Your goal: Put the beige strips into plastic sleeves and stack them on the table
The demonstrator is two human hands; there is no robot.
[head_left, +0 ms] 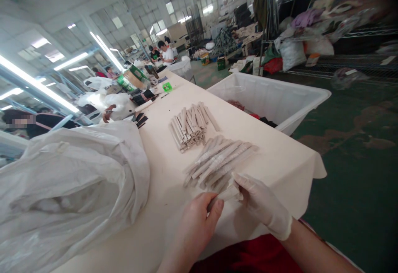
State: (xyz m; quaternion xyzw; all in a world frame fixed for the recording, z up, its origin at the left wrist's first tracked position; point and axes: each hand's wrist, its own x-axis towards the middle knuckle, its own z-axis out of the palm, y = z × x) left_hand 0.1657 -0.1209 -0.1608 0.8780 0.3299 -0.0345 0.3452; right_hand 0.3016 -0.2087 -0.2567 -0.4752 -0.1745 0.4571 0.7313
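My bare left hand [199, 219] is closed around one end of a pale fabric strip [228, 193], thumb on top. At the strip's other end, my right hand [264, 202], in a thin white glove, pinches it with its fingertips. Just beyond both hands lies a loose pile of similar pale strips [220, 159] on the white-covered table [164, 198]. Behind that pile sits a neater stack of beige strips [189, 126]. What the strips are for cannot be told from their look.
A large white sack [124, 173] slumps on the table's left. Along the right edge stands a white plastic bin [298, 95] with cloth inside. Farther up the table are a green container [167, 87] and plastic bags [108, 101]. Wire shelves [357, 59] hold bagged goods; several people work beyond.
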